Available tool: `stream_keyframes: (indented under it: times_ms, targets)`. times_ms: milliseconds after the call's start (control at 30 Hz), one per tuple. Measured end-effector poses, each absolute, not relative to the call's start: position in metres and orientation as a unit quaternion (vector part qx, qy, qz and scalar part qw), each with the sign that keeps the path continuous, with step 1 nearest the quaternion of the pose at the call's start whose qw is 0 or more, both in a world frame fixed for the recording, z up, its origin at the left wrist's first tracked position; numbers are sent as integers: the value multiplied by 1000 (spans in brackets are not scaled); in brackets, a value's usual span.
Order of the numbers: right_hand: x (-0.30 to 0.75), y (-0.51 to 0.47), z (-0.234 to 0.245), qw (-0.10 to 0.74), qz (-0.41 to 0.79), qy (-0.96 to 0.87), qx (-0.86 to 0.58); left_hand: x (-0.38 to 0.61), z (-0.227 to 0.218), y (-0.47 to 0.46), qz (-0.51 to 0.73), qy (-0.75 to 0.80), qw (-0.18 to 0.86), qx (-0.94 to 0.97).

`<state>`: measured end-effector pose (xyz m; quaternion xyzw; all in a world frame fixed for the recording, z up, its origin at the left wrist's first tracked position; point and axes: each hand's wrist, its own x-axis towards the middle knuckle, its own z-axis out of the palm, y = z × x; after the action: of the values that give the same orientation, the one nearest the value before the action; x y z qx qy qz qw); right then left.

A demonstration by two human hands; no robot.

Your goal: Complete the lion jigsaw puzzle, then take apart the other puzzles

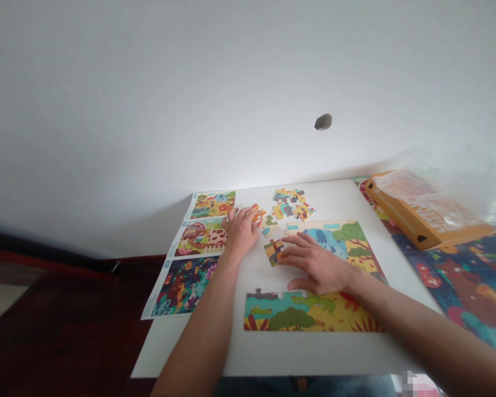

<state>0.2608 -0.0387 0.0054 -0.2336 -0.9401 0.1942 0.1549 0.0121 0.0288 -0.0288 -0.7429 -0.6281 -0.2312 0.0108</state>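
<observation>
A partly assembled jigsaw puzzle (291,318) lies on the white table, its lower strip showing crocodiles and a tree, its upper right an elephant. My right hand (314,262) rests over it palm down with fingers spread, the fingertips at a loose puzzle piece (271,252) left of the elephant. Beyond the table's middle, my left hand (242,227) is palm down with its fingers apart, beside an orange puzzle piece (258,214) and the edge of the picture sheet. Another loose piece (268,225) lies between the hands. Parts of the puzzle are hidden under my right hand and forearm.
Several loose pieces (291,204) lie near the wall. At left is a picture sheet (177,267) with three printed scenes. An orange puzzle box (417,220) with clear plastic wrap (450,193) stands at right, beside a dark animal puzzle (458,275). The wall (190,110) has a hole.
</observation>
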Motion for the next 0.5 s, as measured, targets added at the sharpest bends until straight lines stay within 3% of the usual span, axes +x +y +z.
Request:
stream_keyframes:
  times_ms: [500]
  targets:
    - [264,-40,4,167,200,-939,-226,6,-30,28,-219,-634,-22,-741]
